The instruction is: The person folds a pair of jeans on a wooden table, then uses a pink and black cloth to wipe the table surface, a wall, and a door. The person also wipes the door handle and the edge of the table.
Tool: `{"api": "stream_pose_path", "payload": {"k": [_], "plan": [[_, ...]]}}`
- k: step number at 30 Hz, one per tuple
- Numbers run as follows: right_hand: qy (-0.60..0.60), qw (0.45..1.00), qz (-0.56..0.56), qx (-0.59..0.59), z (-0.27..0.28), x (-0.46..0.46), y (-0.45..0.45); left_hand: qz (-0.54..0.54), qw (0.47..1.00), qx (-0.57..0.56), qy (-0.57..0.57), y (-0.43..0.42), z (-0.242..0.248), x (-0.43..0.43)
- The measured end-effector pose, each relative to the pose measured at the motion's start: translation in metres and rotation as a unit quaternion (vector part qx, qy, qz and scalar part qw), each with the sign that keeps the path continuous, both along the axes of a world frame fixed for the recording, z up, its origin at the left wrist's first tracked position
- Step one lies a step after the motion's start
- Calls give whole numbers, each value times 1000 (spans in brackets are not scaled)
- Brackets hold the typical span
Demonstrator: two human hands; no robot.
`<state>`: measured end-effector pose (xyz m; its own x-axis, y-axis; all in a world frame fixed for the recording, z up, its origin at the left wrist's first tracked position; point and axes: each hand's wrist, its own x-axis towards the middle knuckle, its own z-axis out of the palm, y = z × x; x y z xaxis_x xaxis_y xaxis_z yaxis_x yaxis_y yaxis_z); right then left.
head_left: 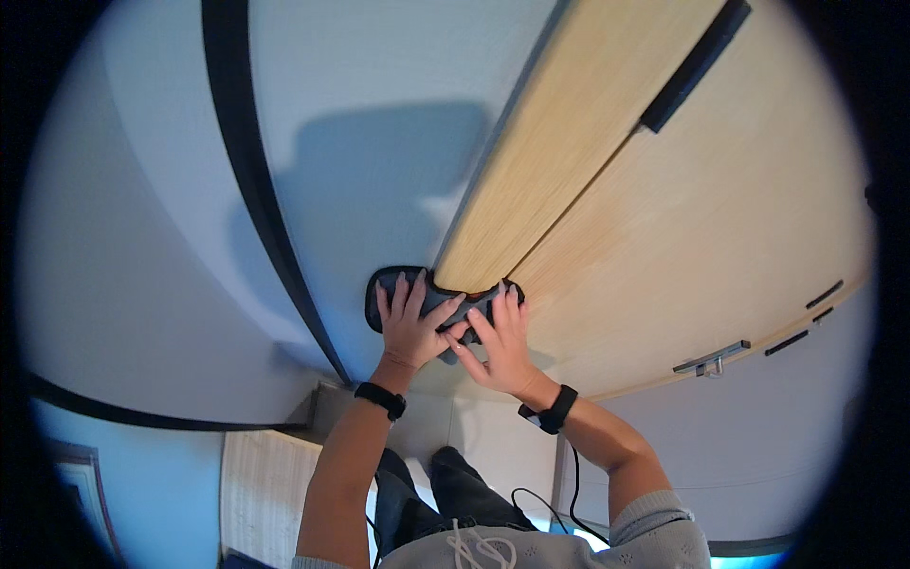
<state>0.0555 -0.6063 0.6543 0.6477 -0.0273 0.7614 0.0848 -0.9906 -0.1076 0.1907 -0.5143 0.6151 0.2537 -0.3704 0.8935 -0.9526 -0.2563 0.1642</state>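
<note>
A dark grey padded fabric piece (435,300) with black edging lies across the foreshortened lower end of the wooden door frame (533,156) in view. Its left part rests against the pale wall, and its right part reaches the wooden door (697,206). My left hand (412,320) presses the left half with fingers spread. On the right half lies my right hand (501,338), fingertips near its upper edge. The two thumbs come close together at the middle. A small orange patch shows at the piece's upper edge; its underside is hidden.
A black strip (259,185) runs down the wall to my left. The door carries a metal handle (713,359) and a black fitting (695,67). Below are floor tiles (483,427), a wooden panel (266,484) and a dark cable (574,491) beside my right arm.
</note>
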Motion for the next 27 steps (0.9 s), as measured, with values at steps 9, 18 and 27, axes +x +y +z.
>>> {"api": "stream_pose_path", "payload": {"k": [9,18,27], "plan": [[-53,998,-1,46,95,-7,-26,49,981,-159,99,-54,104,-19],[-16,987,155,-28,-31,0,-22,146,954,-202,167,-41,-77,-37],[149,957,243,-48,-284,-16,-31,187,928,-209,247,-30,-349,-44]]}}
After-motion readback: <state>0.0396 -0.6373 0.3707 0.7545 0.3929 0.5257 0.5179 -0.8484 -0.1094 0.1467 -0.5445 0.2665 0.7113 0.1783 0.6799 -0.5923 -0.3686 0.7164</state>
